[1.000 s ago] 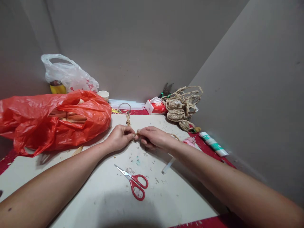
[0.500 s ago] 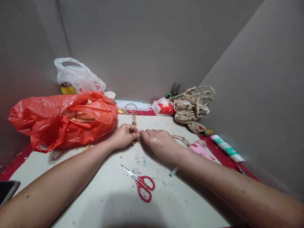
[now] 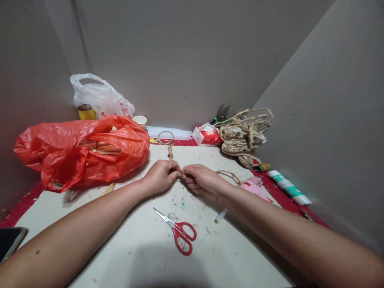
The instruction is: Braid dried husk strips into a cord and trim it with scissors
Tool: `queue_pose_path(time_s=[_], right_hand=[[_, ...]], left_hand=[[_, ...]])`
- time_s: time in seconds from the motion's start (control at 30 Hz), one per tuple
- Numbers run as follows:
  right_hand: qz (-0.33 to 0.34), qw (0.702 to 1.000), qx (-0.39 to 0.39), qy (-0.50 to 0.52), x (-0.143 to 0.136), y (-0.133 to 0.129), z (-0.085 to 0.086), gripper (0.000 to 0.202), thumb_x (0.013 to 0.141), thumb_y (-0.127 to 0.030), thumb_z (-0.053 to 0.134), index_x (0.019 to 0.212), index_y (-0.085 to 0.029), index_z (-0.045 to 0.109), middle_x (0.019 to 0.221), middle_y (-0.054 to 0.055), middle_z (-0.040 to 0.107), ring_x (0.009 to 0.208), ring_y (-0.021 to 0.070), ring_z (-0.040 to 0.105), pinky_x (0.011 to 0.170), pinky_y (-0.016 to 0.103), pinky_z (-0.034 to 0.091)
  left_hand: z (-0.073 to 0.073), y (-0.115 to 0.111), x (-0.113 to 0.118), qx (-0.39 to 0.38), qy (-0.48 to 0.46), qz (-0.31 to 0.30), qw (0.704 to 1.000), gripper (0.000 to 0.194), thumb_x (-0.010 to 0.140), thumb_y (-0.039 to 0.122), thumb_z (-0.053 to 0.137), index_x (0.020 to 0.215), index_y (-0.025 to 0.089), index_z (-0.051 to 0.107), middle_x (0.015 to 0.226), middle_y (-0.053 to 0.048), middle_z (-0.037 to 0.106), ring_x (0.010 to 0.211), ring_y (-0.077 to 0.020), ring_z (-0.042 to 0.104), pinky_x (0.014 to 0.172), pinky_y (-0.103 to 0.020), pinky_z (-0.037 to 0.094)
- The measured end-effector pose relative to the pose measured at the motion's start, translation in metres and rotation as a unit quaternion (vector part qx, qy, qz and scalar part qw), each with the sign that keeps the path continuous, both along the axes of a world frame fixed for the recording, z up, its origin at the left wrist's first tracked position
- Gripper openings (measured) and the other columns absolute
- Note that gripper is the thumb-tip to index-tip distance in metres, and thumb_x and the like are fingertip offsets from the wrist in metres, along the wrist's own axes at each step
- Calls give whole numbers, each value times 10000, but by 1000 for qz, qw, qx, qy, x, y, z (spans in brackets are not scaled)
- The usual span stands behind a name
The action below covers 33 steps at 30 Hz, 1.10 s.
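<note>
A knotted twine cord (image 3: 170,152) runs up from my left hand to a thin ring (image 3: 165,137) at the back of the white board (image 3: 126,244). My left hand (image 3: 162,175) is closed over the lower part of the cord, which its fingers hide. Close beside it, my right hand (image 3: 199,178) pinches a short end of the twine, and the fingertips of both hands nearly meet. Red-handled scissors (image 3: 177,230) lie slightly open in front of my hands. A further length of twine (image 3: 229,174) shows past my right wrist.
A red plastic bag (image 3: 84,152) with dry husk-like strips fills the left side. Behind are a white bag (image 3: 99,96), a cup (image 3: 139,121) and a tissue pack (image 3: 207,135). Twine bundles (image 3: 240,138), a pink item (image 3: 254,187) and a green-white roll (image 3: 289,188) sit at right.
My right hand has turned, its fingers now curled below the thumb, and shifted slightly right. My left hand has rolled over and moved a little to the right.
</note>
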State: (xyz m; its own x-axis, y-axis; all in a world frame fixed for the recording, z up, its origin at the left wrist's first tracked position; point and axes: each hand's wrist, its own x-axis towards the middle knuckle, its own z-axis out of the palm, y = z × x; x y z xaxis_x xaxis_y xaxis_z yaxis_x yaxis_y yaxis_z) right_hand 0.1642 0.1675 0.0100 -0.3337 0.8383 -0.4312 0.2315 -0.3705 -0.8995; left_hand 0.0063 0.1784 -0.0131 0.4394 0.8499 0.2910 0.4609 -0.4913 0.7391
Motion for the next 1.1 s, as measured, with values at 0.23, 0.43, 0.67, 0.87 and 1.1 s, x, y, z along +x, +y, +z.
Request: queue_pose_path(time_s=[0.23,0.43,0.67,0.87,1.1], right_hand=[[-26,987,129,-92,1,2,-8,156,692,-286,477,584,-198,407,441,-89,313,376,51,235,369,203,149],[-8,982,160,-96,5,5,-11,178,687,-292,502,574,-187,413,465,-79,347,394,43,265,377,194,155],[-29,994,-48,94,5,2,-5,147,697,-190,450,567,-183,381,441,-106,232,363,28,114,341,173,53],[-36,962,-186,195,8,7,-6,197,768,-171,413,577,-176,368,440,-109,198,360,27,92,324,146,66],[-22,980,-112,163,7,2,-6,167,772,-184,440,607,-163,431,456,-99,250,357,25,129,340,164,65]], left_hand=[[-5,5,1,-114,-87,-26,989,177,748,174,560,860,109,681,636,-9,624,569,-102,535,557,-203,422],[-2,6,0,-177,-116,-45,976,163,781,189,538,806,108,677,532,18,548,491,-82,507,521,-193,414],[3,1,0,-97,-53,-26,994,165,782,164,525,784,114,683,540,8,577,505,-85,501,544,-195,404],[4,0,0,-17,-16,-9,1000,171,776,158,544,785,126,712,615,-8,643,556,-89,513,589,-195,399],[-3,4,-1,-87,-96,-34,991,151,762,193,558,742,113,685,550,12,580,510,-78,476,524,-191,378]])
